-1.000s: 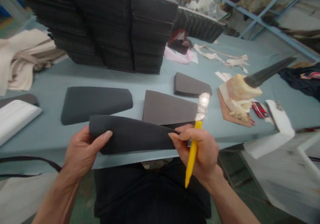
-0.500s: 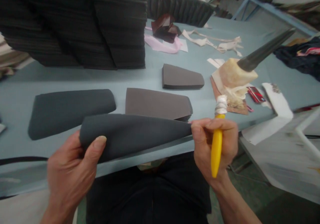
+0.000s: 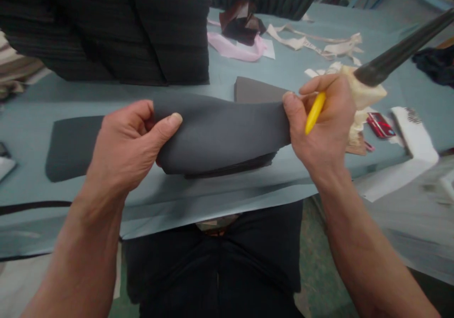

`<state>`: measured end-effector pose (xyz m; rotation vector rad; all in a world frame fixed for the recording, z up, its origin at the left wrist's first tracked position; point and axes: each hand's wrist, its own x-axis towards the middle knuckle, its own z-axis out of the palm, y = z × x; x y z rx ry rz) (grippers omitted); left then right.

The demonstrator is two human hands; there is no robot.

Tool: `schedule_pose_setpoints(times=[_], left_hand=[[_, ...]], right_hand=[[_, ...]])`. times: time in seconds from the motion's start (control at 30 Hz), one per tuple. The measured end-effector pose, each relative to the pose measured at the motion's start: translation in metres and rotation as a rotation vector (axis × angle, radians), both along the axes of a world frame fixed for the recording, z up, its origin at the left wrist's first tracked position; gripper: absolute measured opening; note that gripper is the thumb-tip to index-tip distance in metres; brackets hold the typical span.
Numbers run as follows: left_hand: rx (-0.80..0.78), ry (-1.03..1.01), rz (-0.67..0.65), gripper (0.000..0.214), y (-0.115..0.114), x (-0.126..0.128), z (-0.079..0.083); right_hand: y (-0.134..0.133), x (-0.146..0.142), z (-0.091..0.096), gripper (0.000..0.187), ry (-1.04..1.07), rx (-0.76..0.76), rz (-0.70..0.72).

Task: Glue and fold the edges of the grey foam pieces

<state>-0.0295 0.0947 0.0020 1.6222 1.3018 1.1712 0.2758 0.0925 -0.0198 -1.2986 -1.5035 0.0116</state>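
Note:
A dark grey, tapered sheet (image 3: 223, 131) hangs bowed between my two hands. My left hand (image 3: 127, 147) is closed on its wide left end, thumb on top. My right hand (image 3: 324, 124) pinches the right end and also keeps hold of a yellow-handled tool (image 3: 315, 113), whose head my fingers hide. Under the sheet, the dark edges of a stack of similar pieces (image 3: 244, 164) show; the sheet covers most of it. Left of it lies another dark tapered piece (image 3: 71, 147), partly behind my left hand. A smaller grey stack (image 3: 257, 90) sits just beyond the sheet.
Tall black stacks (image 3: 106, 29) stand at the back left of the table (image 3: 213, 195). Pink cloth (image 3: 236, 48), brown scrap (image 3: 243, 22) and pale strips (image 3: 312, 41) lie behind. At right are a yellowish block with a dark rod (image 3: 407, 48), a red packet (image 3: 380, 125) and white card (image 3: 414, 133).
Both hands have carried the sheet up and away from me, over the stack of similar pieces. The left hand also moved right. The yellow handle has tilted in my right hand.

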Motion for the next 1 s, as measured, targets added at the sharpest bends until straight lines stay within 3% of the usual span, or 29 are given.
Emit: schedule_pose_setpoints(times=[0.23, 0.47, 0.6, 1.0], left_hand=[[-0.178, 0.108, -0.103, 0.018, 0.008, 0.005, 0.0], [-0.021, 0.437, -0.036, 0.043, 0.021, 0.004, -0.005], [-0.048, 0.449, -0.047, 0.042, 0.025, 0.002, -0.011], [-0.092, 0.388, 0.005, 0.043, 0.027, -0.002, -0.02]], right_hand=[[0.001, 0.019, -0.013, 0.019, -0.051, -0.107, -0.052], [0.01, 0.023, -0.031, 0.023, -0.11, -0.049, -0.06], [0.012, 0.021, -0.033, 0.029, -0.117, -0.02, -0.068], [0.004, 0.014, -0.032, 0.022, -0.092, -0.015, -0.042]])
